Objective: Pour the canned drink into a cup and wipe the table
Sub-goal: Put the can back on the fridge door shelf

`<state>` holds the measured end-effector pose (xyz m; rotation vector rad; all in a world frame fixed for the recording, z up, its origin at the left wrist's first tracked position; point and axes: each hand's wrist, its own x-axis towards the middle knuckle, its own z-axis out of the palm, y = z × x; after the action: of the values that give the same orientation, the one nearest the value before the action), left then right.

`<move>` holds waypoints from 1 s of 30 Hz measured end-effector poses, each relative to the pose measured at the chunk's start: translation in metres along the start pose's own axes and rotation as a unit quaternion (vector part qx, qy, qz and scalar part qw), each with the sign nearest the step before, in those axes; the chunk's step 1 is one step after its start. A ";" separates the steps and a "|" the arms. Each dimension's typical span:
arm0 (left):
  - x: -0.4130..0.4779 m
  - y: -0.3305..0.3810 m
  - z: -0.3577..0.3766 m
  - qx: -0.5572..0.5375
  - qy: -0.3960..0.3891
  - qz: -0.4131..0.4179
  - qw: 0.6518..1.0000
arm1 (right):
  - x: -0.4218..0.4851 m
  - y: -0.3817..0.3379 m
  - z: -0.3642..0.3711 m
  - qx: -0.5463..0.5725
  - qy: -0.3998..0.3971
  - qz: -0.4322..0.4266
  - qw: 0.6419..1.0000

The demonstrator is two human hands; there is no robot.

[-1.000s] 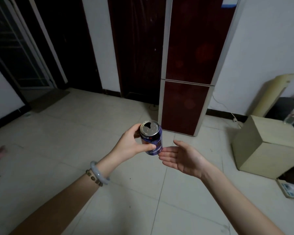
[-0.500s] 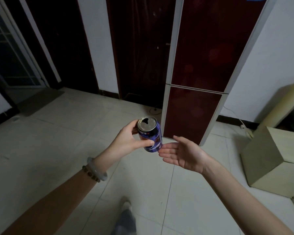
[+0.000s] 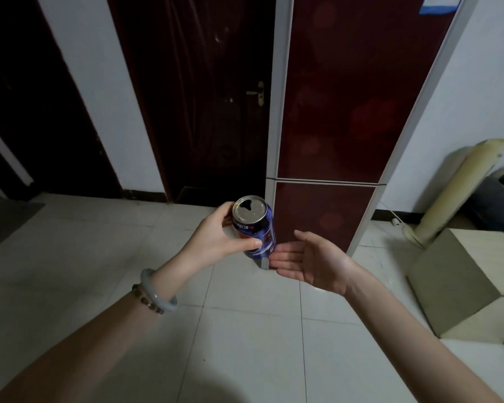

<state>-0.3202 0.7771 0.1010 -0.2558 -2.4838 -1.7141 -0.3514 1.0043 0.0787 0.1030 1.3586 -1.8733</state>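
The left hand [image 3: 216, 238] grips an opened blue aluminium drink can [image 3: 255, 226], thumb across its front and fingers behind, holding it nearly upright in the air just in front of the tall dark-red fridge [image 3: 338, 117]. The right hand [image 3: 312, 261] lies open, palm up, its fingertips [image 3: 274, 258] just beside the can's base. A pale stone bangle [image 3: 157, 292] circles the left wrist.

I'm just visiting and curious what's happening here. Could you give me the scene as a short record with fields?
can: blue, top opened, roughly upright, in the air
left hand: grips the can's side
right hand: open, palm up, beside the can's base; contact unclear
left wrist: pale bangle
behind: dark red fridge, dark door
right: beige box on the floor
cup, table: not in view
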 end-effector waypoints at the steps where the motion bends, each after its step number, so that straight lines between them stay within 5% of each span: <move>1: 0.012 -0.006 -0.006 -0.007 -0.002 -0.003 1.000 | 0.011 -0.007 0.002 0.005 0.005 0.002 1.000; 30: 0.428 -0.132 -0.098 -0.019 -0.065 -0.005 0.998 | 0.340 -0.254 -0.058 0.033 0.071 -0.007 0.997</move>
<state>-0.7664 0.6716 0.0949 -0.3708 -2.5481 -1.8052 -0.7651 0.8910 0.0811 0.2649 1.3957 -1.9541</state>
